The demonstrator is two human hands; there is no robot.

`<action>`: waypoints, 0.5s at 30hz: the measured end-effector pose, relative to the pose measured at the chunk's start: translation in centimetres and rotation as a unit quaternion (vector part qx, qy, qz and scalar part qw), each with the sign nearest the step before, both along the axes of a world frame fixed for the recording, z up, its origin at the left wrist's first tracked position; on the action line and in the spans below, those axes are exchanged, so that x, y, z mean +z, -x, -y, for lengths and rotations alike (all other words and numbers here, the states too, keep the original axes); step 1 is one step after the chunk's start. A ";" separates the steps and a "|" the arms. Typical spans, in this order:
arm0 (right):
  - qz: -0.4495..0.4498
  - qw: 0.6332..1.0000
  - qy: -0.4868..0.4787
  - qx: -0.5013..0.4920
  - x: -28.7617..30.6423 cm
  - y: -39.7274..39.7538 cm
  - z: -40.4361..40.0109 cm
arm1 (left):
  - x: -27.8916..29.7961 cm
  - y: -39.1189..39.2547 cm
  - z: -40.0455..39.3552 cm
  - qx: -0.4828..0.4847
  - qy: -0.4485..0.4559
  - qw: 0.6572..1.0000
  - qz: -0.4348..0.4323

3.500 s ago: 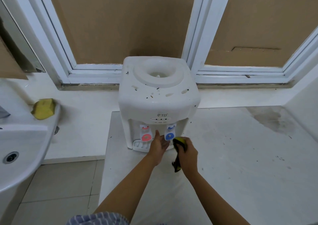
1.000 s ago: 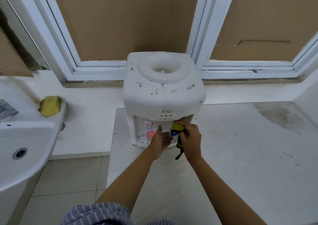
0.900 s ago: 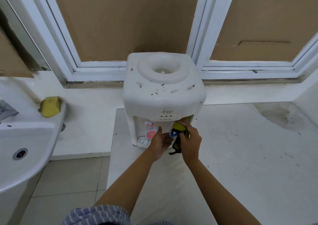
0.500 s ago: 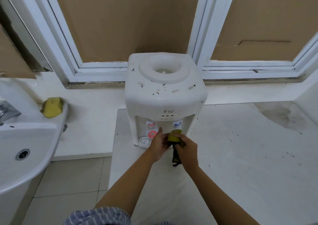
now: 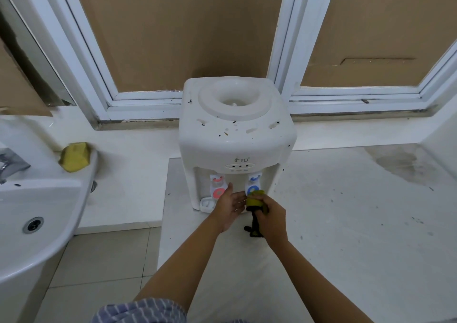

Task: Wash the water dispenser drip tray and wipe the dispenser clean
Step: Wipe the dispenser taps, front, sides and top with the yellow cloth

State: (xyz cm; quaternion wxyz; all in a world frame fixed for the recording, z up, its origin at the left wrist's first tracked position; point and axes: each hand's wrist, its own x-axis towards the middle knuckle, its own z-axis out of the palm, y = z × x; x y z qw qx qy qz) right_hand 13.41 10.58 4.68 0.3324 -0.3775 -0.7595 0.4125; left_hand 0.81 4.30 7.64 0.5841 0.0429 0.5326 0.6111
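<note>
A white tabletop water dispenser stands on the white counter, its top dotted with dark specks. Below its front panel are a red tap and a blue tap. The white drip tray shows at the dispenser's foot, mostly hidden behind my left hand. My left hand reaches into the tap recess with fingers straight, over the tray. My right hand grips a yellow and dark cloth just below the blue tap, with a dark end hanging down to the counter.
A white sink with a drain and a metal faucet is at the left, a yellow sponge on its rim. Cardboard-covered windows stand behind the dispenser. The counter at the right has a grey stain and specks. Tiled floor lies below left.
My right hand has brought the cloth down from the upper right of the tap recess to just below the blue tap. My left hand has stayed at the tray.
</note>
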 end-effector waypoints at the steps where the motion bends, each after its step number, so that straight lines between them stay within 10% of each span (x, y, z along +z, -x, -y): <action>1: -0.007 1.000 -0.014 -0.013 0.2 -0.1 0.0 | 0.0 0.1 0.0 -0.003 0.001 1.000 0.002; 15: -0.002 1.000 -0.015 -0.021 0.0 -0.3 0.8 | -0.2 0.1 0.0 -0.001 0.004 1.000 -0.005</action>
